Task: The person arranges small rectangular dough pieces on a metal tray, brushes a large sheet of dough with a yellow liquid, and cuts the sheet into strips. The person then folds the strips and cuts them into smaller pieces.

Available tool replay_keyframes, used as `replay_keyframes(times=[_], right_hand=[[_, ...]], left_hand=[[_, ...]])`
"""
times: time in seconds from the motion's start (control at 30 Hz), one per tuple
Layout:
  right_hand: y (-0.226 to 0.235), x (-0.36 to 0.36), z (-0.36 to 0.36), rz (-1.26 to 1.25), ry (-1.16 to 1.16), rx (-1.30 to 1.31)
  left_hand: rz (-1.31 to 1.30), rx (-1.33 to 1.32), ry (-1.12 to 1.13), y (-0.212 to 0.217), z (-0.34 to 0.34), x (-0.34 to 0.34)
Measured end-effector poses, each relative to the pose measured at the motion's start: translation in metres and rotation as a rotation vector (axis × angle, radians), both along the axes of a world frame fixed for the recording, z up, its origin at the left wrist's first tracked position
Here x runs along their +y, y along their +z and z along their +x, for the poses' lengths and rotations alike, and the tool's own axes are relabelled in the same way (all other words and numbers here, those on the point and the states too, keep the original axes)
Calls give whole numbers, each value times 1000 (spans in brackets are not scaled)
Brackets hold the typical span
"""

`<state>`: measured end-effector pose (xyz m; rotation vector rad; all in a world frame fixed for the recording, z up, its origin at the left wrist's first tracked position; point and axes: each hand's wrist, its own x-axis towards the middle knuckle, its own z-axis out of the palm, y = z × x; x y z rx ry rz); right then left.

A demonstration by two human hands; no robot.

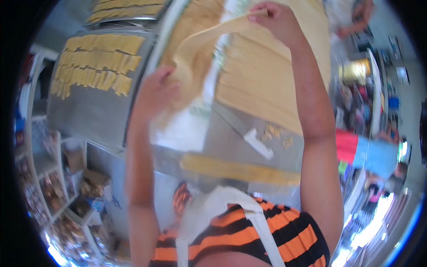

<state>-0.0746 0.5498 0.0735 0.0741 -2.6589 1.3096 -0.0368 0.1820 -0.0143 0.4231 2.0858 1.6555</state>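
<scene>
A long, pale dough strip point(209, 33) stretches in the air between my two hands. My right hand point(278, 22), at the far side of the table, pinches its right end. Blurred by motion, my left hand point(155, 91) is closed at the strip's other end, which curls down beside the fingers. Beneath the right arm lies a wide sheet of rolled dough point(262, 75) with long lines across it. Under the strip is a brown, crumbly-looking layer point(200, 20) beside a white cloth with green print point(184, 129).
A metal tray point(89, 113) at left bears rows of cut dough pieces point(100, 55); another tray point(126, 11) stands beyond. A white-handled knife point(258, 144) lies near small dough scraps point(278, 133). One yellow strip point(240, 171) runs along the near edge. Other people are at right.
</scene>
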Motion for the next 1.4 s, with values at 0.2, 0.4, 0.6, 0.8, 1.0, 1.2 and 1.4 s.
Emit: replay_keyframes(times=[0.2,0.4,0.6,0.8,1.0,1.2,1.4], right_hand=[[25,37,183,29,-183,-279],[17,74,357,-4,-408,-286],[-10,120,555,-80,-490,37],[-117,92,650,146,-385,-207],[-142,69,663,278,-520,-183],[-143,73,633,203,-555,-309],[-146,62,623,164,-611,-333]], left_hand=[[-163,186,-547,54,30,1],[-369,428,-631,69,108,27],[-385,1031,-411,61,209,19],[-680,1087,-456,-4,291,22],[-937,955,-395,-15,314,16],[-944,935,-101,-47,277,9],[-899,949,-56,-84,243,-2]])
